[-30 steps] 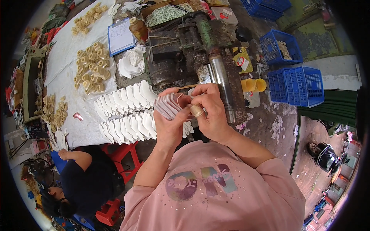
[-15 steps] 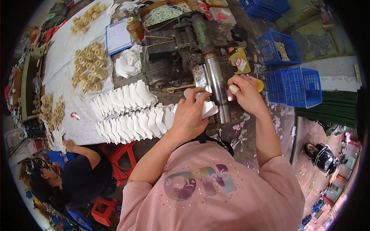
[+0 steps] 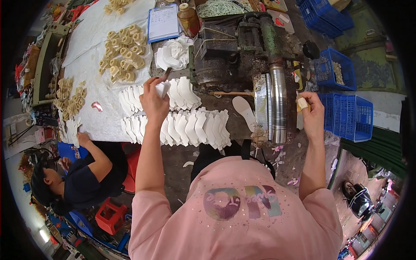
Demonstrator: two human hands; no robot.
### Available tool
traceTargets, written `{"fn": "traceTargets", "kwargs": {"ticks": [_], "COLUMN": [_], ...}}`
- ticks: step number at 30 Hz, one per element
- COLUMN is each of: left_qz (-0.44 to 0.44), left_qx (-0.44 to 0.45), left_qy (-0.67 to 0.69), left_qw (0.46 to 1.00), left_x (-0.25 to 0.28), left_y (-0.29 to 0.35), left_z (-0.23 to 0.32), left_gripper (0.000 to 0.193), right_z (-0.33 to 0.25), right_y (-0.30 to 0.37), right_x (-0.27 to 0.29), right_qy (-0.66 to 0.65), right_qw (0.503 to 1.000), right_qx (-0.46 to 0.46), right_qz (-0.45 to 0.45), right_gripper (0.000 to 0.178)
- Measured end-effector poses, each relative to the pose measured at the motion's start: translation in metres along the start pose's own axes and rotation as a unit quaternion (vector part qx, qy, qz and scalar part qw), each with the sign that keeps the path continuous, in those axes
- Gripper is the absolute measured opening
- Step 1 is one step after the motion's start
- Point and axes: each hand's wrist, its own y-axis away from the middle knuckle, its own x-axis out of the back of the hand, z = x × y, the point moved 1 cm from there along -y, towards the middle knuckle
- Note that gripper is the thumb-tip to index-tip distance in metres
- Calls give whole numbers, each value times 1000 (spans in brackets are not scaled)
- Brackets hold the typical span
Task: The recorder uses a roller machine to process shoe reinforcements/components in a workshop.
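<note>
My left hand (image 3: 154, 99) is closed around a small white cut piece (image 3: 162, 89), above the far row of white pieces (image 3: 182, 92). A narrow dark, shiny strip (image 3: 166, 74) juts up beside its fingers. A nearer row of curved white pieces (image 3: 197, 125) stands overlapped along the table edge. To the right of a machine's shiny metal cylinder (image 3: 278, 104), my right hand (image 3: 315, 111) has its fingers curled in. Its thumb wears a beige wrap (image 3: 302, 102). Whatever those fingers hold is hidden. A white sole-shaped piece (image 3: 245, 112) lies left of the cylinder.
The dark, greasy machine (image 3: 216, 58) fills the table's middle. Beige moulded parts (image 3: 125, 56) lie heaped on white cloth (image 3: 82, 65), near a clipboard (image 3: 163, 24) and brown bottle (image 3: 188, 21). Blue crates (image 3: 353, 117) stand at right. Another person (image 3: 89, 173) sits at lower left.
My left hand has swung left from the cylinder to above the white rows. My right hand has drawn back to the right. The view has shifted, and the sole-shaped piece is now uncovered.
</note>
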Motion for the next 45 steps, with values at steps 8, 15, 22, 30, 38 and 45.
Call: {"fn": "traceTargets", "kwargs": {"ticks": [8,15,22,30,38,45], "left_qz": [-356,-240,-199,-150,-191,-326], "left_qx": [-143,176,163,212,270,-118], "left_qy": [-163,525,790,737,561,239], "left_qw": [909,797,556,625,759,907], "left_x": [-30,29,21,29,10,1], "left_y": [27,8,34,40,31,50], "left_z": [-4,89,166,193,150,210], "left_gripper": [41,42,47,41,37,59], "right_z": [-4,-64,-87,-79,-63,-14], "right_y": [0,20,39,38,0,-3], "right_x": [2,-44,-105,-95,7,4], "right_qy": [-3,-35,4,-13,130,267], "right_qw": [999,990,963,964,977,941], "right_qx": [18,123,266,265,162,144], "right_qz": [26,-56,-38,-21,-43,-151], "right_gripper": [15,18,19,11,10,14]}}
